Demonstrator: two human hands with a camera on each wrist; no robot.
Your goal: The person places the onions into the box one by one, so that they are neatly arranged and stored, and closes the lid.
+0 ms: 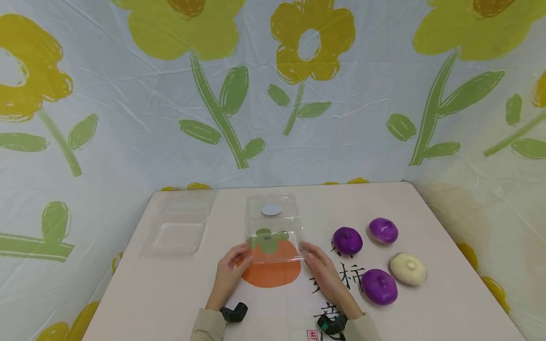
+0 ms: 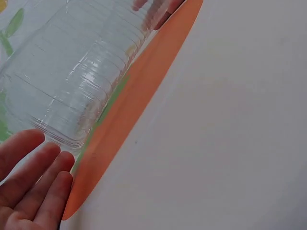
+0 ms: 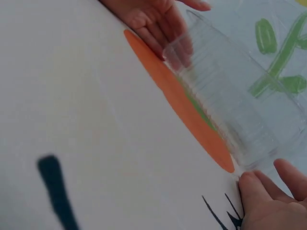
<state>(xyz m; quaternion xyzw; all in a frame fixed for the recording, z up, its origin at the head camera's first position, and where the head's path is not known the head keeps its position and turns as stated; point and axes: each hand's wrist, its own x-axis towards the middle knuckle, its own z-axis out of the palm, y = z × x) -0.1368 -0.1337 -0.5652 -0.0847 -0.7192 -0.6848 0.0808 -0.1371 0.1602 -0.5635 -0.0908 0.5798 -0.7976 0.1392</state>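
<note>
An unlidded clear plastic clamshell box (image 1: 273,232) lies at the middle of the table, its lid flipped back and bearing a white round sticker (image 1: 271,209). By its near left corner is my left hand (image 1: 232,269), whose fingers extend beside the wall in the left wrist view. My right hand (image 1: 326,274) is at the near right corner, fingers loosely extended. In the right wrist view, the box (image 3: 240,91) stands between both hands, and the right fingertips (image 3: 252,179) are close to its end. Whether either hand bears any of its weight cannot be told.
Another open clear box (image 1: 177,237) sits at the back left. On the right are three purple onions (image 1: 379,287) and one cream-white onion (image 1: 408,269). An orange persimmon print (image 1: 270,275) and black characters mark the tabletop. A flowered cloth (image 1: 341,156) hangs behind.
</note>
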